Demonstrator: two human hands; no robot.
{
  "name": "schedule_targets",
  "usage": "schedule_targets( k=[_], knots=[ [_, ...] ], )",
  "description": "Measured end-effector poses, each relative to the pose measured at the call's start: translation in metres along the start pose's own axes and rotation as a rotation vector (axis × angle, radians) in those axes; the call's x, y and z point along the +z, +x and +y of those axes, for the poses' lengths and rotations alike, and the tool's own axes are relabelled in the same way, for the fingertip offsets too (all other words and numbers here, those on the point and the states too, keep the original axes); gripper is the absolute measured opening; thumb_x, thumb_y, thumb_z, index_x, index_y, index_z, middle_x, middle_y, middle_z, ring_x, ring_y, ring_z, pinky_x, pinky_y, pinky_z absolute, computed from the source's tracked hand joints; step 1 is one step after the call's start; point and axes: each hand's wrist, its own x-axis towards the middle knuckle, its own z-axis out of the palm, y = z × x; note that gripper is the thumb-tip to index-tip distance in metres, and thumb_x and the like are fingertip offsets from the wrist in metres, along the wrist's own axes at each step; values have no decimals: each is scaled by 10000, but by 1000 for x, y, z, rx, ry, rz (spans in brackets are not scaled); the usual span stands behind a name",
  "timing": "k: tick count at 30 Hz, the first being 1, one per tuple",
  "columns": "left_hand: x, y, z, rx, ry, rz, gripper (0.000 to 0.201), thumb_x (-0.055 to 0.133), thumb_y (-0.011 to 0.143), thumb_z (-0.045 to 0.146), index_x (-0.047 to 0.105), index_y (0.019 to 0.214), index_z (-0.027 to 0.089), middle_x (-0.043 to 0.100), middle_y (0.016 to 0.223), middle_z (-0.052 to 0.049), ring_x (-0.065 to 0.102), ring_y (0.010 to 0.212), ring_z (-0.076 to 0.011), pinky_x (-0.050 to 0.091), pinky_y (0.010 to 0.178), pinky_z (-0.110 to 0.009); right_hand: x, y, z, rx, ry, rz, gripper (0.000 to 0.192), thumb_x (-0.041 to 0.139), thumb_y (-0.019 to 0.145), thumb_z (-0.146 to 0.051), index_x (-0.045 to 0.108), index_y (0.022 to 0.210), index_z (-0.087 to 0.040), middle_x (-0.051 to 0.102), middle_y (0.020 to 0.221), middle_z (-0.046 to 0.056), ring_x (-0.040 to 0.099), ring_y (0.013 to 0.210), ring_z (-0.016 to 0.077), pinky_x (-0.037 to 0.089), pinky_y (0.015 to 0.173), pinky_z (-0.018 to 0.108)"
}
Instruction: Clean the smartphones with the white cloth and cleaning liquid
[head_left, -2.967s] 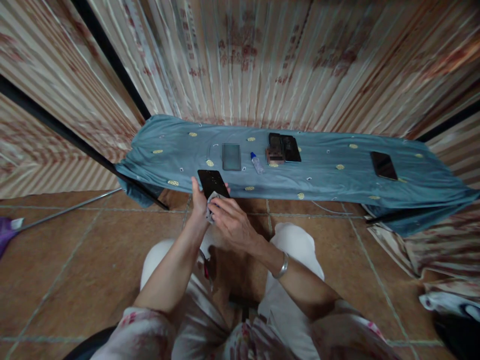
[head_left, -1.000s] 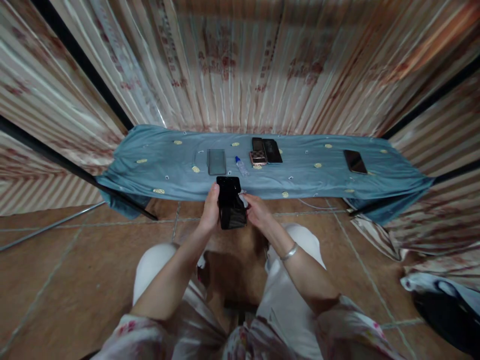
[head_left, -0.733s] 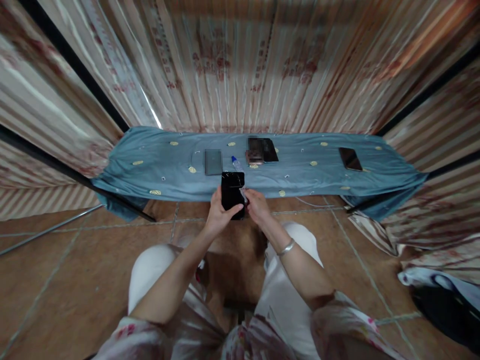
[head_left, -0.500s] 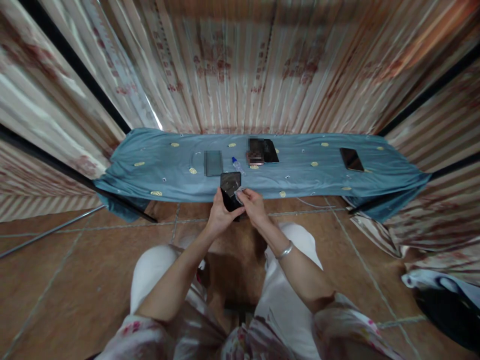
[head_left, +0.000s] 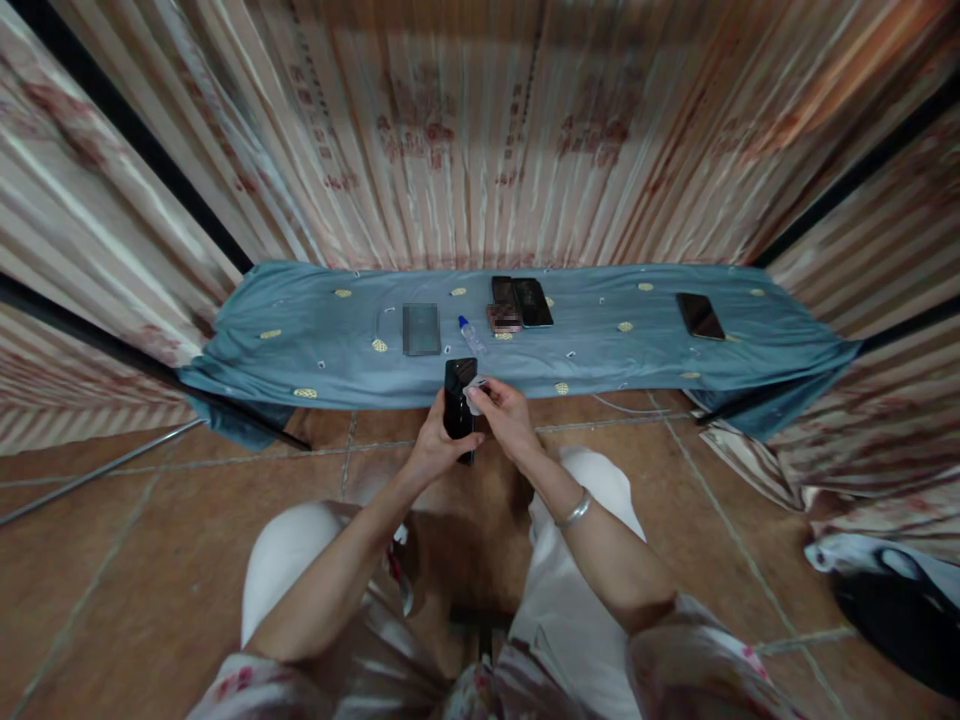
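A dark smartphone (head_left: 457,398) is gripped in my left hand (head_left: 435,440), its long side tilted, over the near edge of the cloth-covered table. My right hand (head_left: 508,415) pinches a small pale wipe or cloth (head_left: 474,393) against the phone's right side. Just beyond the phone, a small clear bottle with a blue cap (head_left: 469,331) lies on the blue cloth (head_left: 345,350). Left of the bottle sits a flat grey-green translucent rectangle (head_left: 421,329).
Behind the bottle lie a dark flat device (head_left: 533,302) and a small brownish patterned box (head_left: 503,318). A dark tablet-like device (head_left: 700,316) rests at the right. Black poles (head_left: 150,140) and striped curtains (head_left: 465,150) surround the table. A black object (head_left: 896,625) is on the floor at right.
My left hand has turned the phone so that it shows narrower, and moved it slightly lower. My right hand keeps the wipe at its edge.
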Motion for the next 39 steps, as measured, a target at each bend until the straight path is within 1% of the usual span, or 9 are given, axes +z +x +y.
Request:
schedule_targets(
  k=[8, 11, 14, 19, 23, 27, 29, 33, 39],
  knots=[
    [4, -7, 0, -61, 14, -47, 900, 823, 502, 249, 495, 1334, 150, 569, 1344, -129, 495, 1270, -289, 300, 1125, -407, -4, 8, 1, -38, 88, 67, 340, 670, 759, -468, 707, 1005, -236, 711, 893, -7, 619, 801, 156, 487, 775, 271],
    [4, -9, 4, -79, -17, -48, 876, 822, 489, 233, 532, 1312, 165, 597, 1315, -104, 503, 1260, -281, 294, 1127, -397, -5, 9, -4, -13, 146, 46, 355, 695, 735, -468, 715, 1011, -245, 719, 949, -5, 628, 855, 163, 486, 819, 280],
    [4, -12, 9, -96, -87, -57, 804, 830, 477, 216, 595, 1246, 195, 649, 1233, -63, 534, 1215, -273, 340, 1091, -388, -6, 10, -8, 12, 178, -5, 346, 705, 720, -473, 729, 975, -241, 723, 946, -4, 627, 880, 168, 479, 836, 281],
    [2, -21, 18, -216, -233, -103, 576, 833, 543, 273, 686, 1091, 171, 714, 1052, -67, 617, 1027, -239, 439, 931, -337, -9, 15, -9, -12, 158, -40, 334, 687, 727, -519, 742, 881, -228, 715, 856, -6, 611, 850, 168, 461, 822, 280],
    [0, -25, 22, -328, -341, -183, 544, 804, 602, 362, 697, 1089, 146, 734, 1006, -105, 645, 760, -177, 462, 701, -276, -9, 20, -7, 5, 122, -24, 367, 679, 708, -579, 738, 800, -228, 696, 782, -7, 598, 802, 168, 452, 803, 287],
    [-3, -27, 22, -344, -419, -249, 480, 770, 630, 428, 720, 996, 123, 740, 990, -144, 650, 697, -179, 446, 582, -254, -8, 22, -5, 43, 169, -21, 409, 696, 668, -627, 720, 736, -225, 689, 753, -2, 600, 798, 173, 453, 799, 296],
    [-3, -29, 24, -356, -476, -266, 480, 750, 649, 445, 712, 992, 113, 739, 997, -162, 656, 707, -189, 454, 572, -256, -8, 21, -4, 72, 213, -11, 414, 729, 636, -626, 703, 704, -219, 676, 718, -7, 590, 758, 164, 455, 764, 290],
    [-2, -30, 33, -379, -627, -285, 517, 697, 698, 468, 675, 1072, 113, 743, 982, -171, 644, 689, -182, 439, 542, -246, -10, 18, -3, 172, 258, -23, 404, 756, 613, -608, 655, 653, -219, 599, 608, -31, 515, 607, 135, 418, 604, 270],
    [-2, -26, 43, -384, -741, -289, 538, 641, 743, 532, 682, 1057, 97, 741, 955, -184, 621, 661, -169, 399, 502, -224, -10, 15, -7, 280, 356, -37, 392, 804, 578, -561, 650, 697, -221, 609, 628, -36, 490, 549, 119, 385, 486, 245]
  ],
)
